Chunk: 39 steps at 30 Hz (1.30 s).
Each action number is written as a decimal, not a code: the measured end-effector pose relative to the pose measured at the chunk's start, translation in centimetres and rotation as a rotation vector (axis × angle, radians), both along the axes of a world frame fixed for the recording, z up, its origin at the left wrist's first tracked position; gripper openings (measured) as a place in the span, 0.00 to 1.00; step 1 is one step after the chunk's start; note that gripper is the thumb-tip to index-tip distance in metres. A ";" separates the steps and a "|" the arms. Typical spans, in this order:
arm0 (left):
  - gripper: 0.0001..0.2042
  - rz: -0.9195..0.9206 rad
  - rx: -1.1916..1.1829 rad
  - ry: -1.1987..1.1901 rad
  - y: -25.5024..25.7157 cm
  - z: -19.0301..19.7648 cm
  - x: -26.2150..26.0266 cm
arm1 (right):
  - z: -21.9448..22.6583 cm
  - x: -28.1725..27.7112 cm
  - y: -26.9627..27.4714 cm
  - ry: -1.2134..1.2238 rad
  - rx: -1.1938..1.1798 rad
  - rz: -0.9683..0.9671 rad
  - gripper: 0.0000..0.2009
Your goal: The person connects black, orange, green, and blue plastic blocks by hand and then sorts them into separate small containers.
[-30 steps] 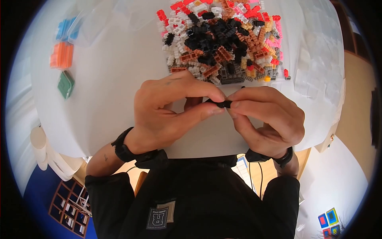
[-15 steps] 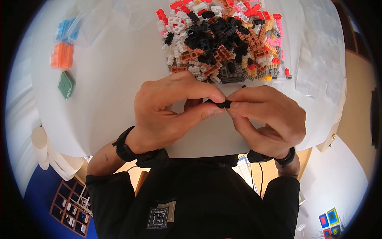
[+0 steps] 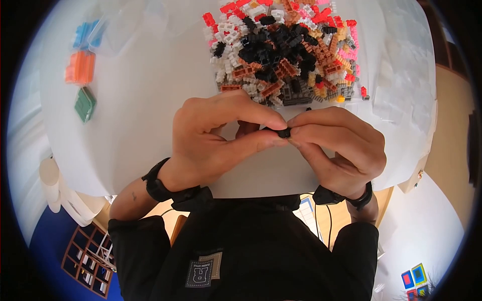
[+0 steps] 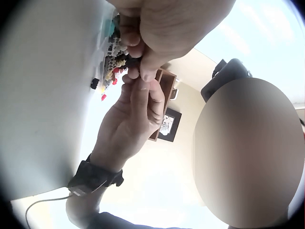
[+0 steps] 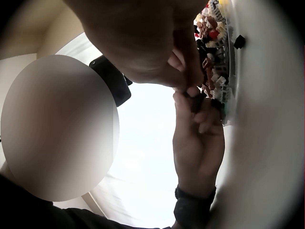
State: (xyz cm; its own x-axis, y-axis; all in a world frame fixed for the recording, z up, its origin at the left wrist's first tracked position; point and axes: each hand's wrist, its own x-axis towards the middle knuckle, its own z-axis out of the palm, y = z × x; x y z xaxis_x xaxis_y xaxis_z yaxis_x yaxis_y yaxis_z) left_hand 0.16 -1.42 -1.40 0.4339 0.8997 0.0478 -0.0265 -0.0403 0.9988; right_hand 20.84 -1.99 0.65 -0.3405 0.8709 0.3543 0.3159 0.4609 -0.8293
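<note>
Between the two hands, above the table's near side, is a small black building-brick piece (image 3: 284, 133), mostly covered by fingertips. My left hand (image 3: 208, 138) pinches it between thumb and index finger. From the other side, the thumb and fingers of my right hand (image 3: 344, 145) pinch its right end, so the fingertips of both hands meet. In the right wrist view the dark piece (image 5: 198, 101) shows among the fingers. A heap of mixed bricks (image 3: 281, 50) in black, brown, white, red and other colours lies just beyond the hands.
One loose black brick (image 5: 239, 42) lies on the table near the heap. To the left are blue bricks (image 3: 85, 35), orange bricks (image 3: 79, 67) and a green packet (image 3: 85, 104). Clear plastic bags (image 3: 401, 80) lie on the right, and a clear container (image 3: 113, 30) stands at the far left.
Both hands keep their pinch on the black piece, with only a slight shift of the fingers. Less of the piece shows between the fingertips now.
</note>
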 end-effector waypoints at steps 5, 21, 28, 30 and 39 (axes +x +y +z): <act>0.08 0.067 -0.117 -0.157 -0.1 0.0 0.4 | 0.2 -1.0 0.0 0.105 -0.046 -0.095 0.13; 0.09 -0.064 -0.221 -0.157 0.4 0.4 -0.2 | 0.2 0.6 0.0 0.024 -0.055 -0.044 0.11; 0.09 -0.071 -0.217 -0.131 0.4 0.3 -0.4 | 0.3 0.2 -0.2 0.015 -0.121 -0.078 0.10; 0.09 -0.070 -0.215 -0.135 0.4 0.4 -0.3 | 0.2 0.1 -0.2 -0.017 -0.112 -0.111 0.11; 0.09 -0.067 -0.217 -0.169 0.4 0.4 -0.3 | -0.2 0.0 0.5 -0.021 -0.085 -0.258 0.13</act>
State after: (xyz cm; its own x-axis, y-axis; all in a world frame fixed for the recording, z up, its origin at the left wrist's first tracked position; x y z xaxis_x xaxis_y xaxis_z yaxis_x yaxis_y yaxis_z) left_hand -0.16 -1.04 -0.99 0.4948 0.8665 -0.0662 -0.1892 0.1818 0.9650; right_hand 20.84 -1.48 0.43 -0.1094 0.9562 0.2713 0.4312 0.2916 -0.8538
